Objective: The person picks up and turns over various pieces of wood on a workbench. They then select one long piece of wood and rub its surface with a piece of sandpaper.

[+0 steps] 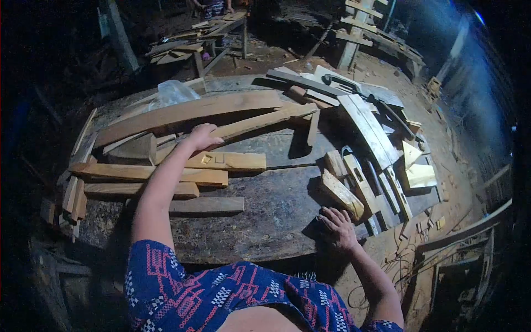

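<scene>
My left hand (202,138) reaches across the workbench (276,207) and is closed over a long narrow wooden strip (265,121), whose far end tilts up to the right. Behind it lies a wide, slightly curved plank (193,113). Nearer to me, a piece of wood with cut mortises (235,161) sits beside several shorter wooden bars (204,177). My right hand (339,228) rests at the bench's front edge, fingers spread and holding nothing. Just beyond its fingertips is a wooden block (342,195) with a pale, rounded end.
A handsaw (348,86), a pale board (369,128) and several tools crowd the bench's right side. A clear plastic bag (174,93) lies at the back left. Another wood-laden bench (215,33) stands farther off, with a person behind it. Wood scraps litter the right floor.
</scene>
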`<action>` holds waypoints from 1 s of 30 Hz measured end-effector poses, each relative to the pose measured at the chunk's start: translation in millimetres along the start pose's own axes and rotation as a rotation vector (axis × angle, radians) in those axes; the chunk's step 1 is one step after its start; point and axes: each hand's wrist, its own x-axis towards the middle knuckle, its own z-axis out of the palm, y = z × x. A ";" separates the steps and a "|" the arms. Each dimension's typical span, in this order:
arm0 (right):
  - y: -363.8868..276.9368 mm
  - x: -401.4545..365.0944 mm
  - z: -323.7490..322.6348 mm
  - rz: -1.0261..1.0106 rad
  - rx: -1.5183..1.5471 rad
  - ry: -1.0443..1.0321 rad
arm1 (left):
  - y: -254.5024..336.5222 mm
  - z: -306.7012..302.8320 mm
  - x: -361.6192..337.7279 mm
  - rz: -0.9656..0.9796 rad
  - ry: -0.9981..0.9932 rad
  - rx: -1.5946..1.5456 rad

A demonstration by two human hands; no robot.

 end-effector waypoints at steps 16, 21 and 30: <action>-2.4 1.2 -0.6 0.006 0.040 0.021 | 163.6 -160.5 12.3 0.439 0.685 -0.710; 5.7 -4.4 6.7 -0.024 0.001 0.002 | 158.2 -250.4 14.0 0.934 0.622 -1.095; 17.9 -14.2 25.0 -0.023 -0.046 0.085 | 135.7 -266.7 -82.7 0.405 1.240 -0.949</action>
